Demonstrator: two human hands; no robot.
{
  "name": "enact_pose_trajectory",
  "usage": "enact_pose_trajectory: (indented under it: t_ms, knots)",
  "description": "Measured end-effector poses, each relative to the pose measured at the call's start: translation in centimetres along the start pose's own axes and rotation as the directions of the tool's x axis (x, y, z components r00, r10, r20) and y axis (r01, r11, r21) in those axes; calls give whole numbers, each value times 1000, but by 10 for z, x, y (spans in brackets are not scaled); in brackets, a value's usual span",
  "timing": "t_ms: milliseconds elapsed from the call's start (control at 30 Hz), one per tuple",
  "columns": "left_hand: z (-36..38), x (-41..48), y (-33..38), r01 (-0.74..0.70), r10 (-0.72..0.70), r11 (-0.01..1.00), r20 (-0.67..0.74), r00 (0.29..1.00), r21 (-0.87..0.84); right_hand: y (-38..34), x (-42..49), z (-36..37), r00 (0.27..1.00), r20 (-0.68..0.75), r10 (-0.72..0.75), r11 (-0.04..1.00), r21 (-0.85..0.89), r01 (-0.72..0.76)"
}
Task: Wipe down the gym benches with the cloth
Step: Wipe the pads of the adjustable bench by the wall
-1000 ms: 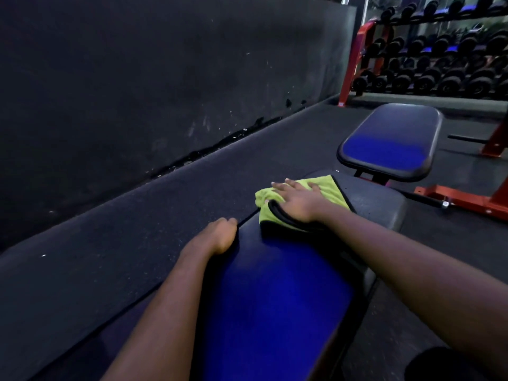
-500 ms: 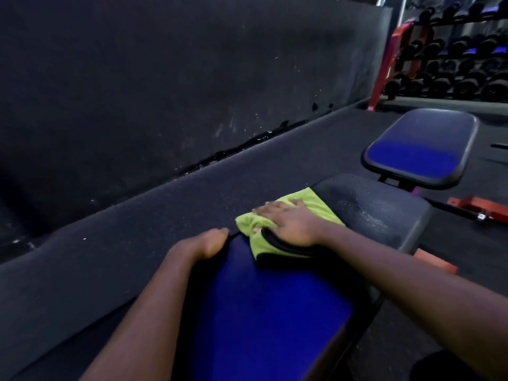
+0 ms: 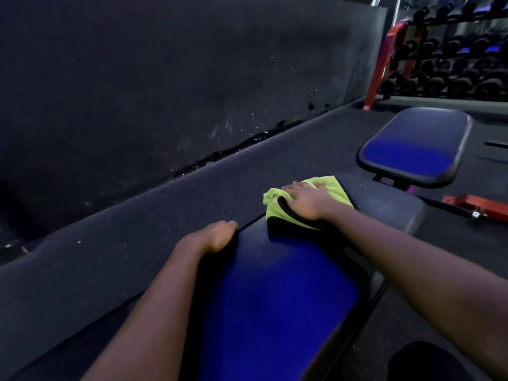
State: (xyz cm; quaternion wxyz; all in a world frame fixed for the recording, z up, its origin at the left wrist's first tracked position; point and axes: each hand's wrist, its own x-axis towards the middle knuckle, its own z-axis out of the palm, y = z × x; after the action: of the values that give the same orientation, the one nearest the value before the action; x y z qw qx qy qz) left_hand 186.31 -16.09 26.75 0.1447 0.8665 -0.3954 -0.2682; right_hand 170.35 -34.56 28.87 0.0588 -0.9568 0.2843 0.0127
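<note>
The near bench (image 3: 275, 298) runs forward from the viewer. The wall (image 3: 165, 78) stands along its left, across a strip of floor (image 3: 137, 229). The cloth (image 3: 272, 209) lies on the bench's far part, under the right hand (image 3: 305, 202). The left hand (image 3: 214, 237) holds its left edge, nearer. A second bench (image 3: 415, 144) stands beyond to the right, with the dumbbell rack (image 3: 453, 67) behind it.

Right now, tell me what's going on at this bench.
A person is wiping the near bench. The right hand lies flat on a yellow-green cloth and presses it onto the far end of the pad. The left hand grips the bench's left edge. A second bench stands beyond, untouched, with a dumbbell rack behind it.
</note>
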Motion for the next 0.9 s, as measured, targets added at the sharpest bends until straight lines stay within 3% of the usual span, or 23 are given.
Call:
enact_pose_trajectory:
  t_ms: [200,400,900]
  knots:
    - [4,15,32,-55,55,998,9,998,-1,2,-19,15,997,-53,-49,999,-16,48]
    - [16,26,55,-30,28,996,-22,999,-87,18,5,1,991,-14,130,992,11,-129]
    - [24,7,56,-34,21,991,-97,995,-131,40,-93,14,946,-107,306,952,48,-302]
